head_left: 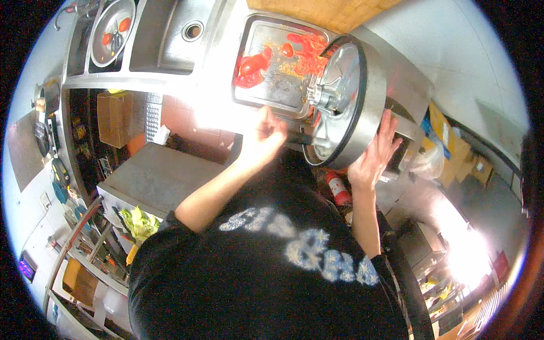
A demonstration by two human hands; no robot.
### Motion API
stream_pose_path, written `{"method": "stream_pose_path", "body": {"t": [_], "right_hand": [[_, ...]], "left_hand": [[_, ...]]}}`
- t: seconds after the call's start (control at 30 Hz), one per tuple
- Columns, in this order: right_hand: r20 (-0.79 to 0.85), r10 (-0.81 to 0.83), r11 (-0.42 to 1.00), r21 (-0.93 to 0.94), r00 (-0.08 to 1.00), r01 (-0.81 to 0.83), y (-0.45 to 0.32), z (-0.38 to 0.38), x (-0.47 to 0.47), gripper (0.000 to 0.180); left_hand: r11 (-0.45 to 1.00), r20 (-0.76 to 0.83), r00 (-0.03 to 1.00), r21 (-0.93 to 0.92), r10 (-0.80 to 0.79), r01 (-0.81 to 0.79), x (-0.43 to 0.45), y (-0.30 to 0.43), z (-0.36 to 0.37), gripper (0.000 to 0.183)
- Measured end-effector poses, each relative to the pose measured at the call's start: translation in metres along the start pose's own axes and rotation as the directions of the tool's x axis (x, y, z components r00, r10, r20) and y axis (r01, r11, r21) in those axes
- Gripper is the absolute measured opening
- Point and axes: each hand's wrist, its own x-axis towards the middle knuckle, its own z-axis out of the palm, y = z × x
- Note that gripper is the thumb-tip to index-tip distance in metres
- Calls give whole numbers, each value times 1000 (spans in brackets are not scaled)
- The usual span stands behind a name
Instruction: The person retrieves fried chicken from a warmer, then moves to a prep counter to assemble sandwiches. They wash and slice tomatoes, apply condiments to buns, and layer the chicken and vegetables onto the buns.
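Note:
A round metal drum (374, 85) with a black rim, a central hub and a black side handle (301, 138), which looks like a hand-cranked slicer, stands before me. My left hand (270, 131), somewhat blurred, is curled at the end of that handle. The palm and extended fingers of my right hand (376, 153) rest against the drum's outer side. Beyond my left hand lies a rectangular metal tray (276, 95), its right side partly under the slicer. Red tomato slices (310, 51) and wet pulp lie on its right half, and more tomato pieces (250, 68) at its left.
To the left are a steel sink (178, 46) and a round metal bowl (97, 46) holding tomatoes and scissors. A grey-topped cabinet (157, 174) stands below, beside leafy greens (140, 223). A red bottle or canister (338, 189) is near my right forearm. Strong glare hides part of the counter.

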Motion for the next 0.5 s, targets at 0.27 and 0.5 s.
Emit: {"method": "stream_pose_path", "body": {"t": [0.27, 0.5], "right_hand": [[-49, 7, 1000, 24, 999, -6, -8, 2, 3, 72], [-122, 84, 994, 85, 989, -73, -7, 6, 4, 55]], "left_hand": [[958, -170, 943, 48, 287, -283, 193, 12, 41, 20], [933, 281, 960, 340, 18, -117, 27, 9, -26, 27]]}}
